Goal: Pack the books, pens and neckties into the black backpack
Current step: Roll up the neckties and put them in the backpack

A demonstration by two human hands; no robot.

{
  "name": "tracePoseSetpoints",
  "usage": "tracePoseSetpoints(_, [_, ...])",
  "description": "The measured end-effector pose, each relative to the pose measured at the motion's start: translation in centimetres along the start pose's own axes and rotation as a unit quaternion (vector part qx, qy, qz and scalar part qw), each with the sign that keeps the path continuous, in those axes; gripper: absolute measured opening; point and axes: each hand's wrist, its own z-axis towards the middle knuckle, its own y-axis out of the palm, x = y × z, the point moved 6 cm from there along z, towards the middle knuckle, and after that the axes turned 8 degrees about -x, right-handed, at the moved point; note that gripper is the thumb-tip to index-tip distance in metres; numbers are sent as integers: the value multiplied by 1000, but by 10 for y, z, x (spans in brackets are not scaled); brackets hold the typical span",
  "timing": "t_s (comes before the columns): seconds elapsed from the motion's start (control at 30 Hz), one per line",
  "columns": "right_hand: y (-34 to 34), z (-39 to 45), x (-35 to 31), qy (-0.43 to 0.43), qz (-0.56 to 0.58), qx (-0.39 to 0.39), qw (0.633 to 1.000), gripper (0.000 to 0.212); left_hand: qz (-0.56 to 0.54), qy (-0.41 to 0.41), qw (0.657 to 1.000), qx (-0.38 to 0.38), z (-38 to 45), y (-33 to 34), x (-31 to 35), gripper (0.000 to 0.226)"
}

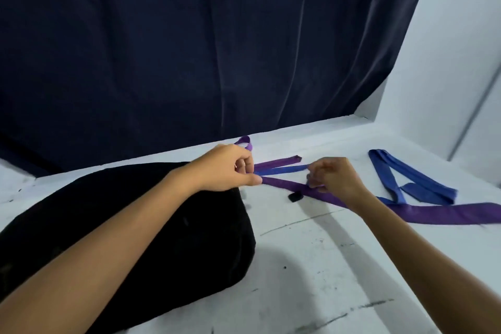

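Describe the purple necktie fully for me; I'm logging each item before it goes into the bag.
The purple necktie is a long strip of slightly shiny woven-looking fabric, stretched across the white table. Its wide end lies flat toward the right edge; its narrow part loops back behind the left hand, with the tip lying near the blue necktie. The left hand pinches it near the fold, and the right hand grips it further along. It passes right beside a small black object and is not yet in the black backpack.
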Motion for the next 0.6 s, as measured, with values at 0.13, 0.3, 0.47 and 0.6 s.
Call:
tracePoseSetpoints(0.13, [-46, 32, 77, 25, -210, -1, 977, 25, 25, -14, 997, -73, 77, 52, 32, 27])
tracePoseSetpoints(0.3, [-71, 53, 133, 5, -342, -87, 936, 8, 4, -14, 997, -81, 155, 130, 58, 32])
tracePoseSetpoints(0.47, [-70, 52, 147, -66, -418, -114, 899, 27, 23, -5, 998, -53, 188, 192, 70, 50])
tracePoseSetpoints(0.6, [-82, 60, 163, -83, -430, -129, 890, 30, 60, -26, 997, -28, 206, 224, 74, 49])
